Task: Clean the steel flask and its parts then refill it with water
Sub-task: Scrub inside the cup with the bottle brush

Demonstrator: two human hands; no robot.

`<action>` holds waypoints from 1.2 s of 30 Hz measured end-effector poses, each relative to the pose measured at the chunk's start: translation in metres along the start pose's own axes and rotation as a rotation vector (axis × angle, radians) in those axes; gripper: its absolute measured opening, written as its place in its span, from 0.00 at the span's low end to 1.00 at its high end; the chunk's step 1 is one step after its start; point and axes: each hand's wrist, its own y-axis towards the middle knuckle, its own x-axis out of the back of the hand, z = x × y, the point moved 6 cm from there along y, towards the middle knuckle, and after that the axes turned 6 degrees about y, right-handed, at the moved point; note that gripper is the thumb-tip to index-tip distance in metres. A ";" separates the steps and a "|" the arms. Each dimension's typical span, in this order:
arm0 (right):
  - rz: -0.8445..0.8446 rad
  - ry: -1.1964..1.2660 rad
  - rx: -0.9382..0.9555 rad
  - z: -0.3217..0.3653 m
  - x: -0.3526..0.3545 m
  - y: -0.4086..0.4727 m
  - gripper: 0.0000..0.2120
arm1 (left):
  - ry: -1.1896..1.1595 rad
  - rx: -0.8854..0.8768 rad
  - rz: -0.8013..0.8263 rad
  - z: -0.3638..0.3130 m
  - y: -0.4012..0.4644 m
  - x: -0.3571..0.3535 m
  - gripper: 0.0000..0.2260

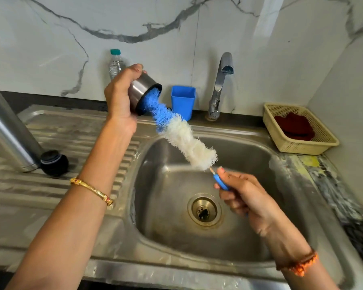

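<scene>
Steel flask cup (142, 92) sits tipped in your left hand (118, 101), above the sink's (249, 237) rim at about eleven o'clock from the drain (204, 210), its dark-rimmed mouth facing down toward the basin. Your fingers curl round its closed end, so that end is mostly hidden. Your right hand (242, 195) grips the blue handle of the bottle brush (182, 130); most of the handle is buried in your fist. The brush's blue tip is pushed inside the cup, and how deep it goes you cannot see; the white bristles trail out behind it.

At nine o'clock the flask body (7, 130) stands on the ribbed draining board (57, 143), its top cut off by the frame edge, with the black stopper (54, 163) lying just beside its base. Behind your left hand a water bottle (115, 63) is partly covered. At twelve o'clock a blue tub (183, 101) stands near the tap (220, 84) against the veined marble wall. At two o'clock a cream basket (321, 147) holds a dark red cloth (294, 126), its folds hard to read.
</scene>
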 end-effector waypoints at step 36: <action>-0.189 -0.003 0.199 0.025 -0.031 -0.035 0.15 | -0.292 0.290 -0.129 0.009 0.021 0.022 0.09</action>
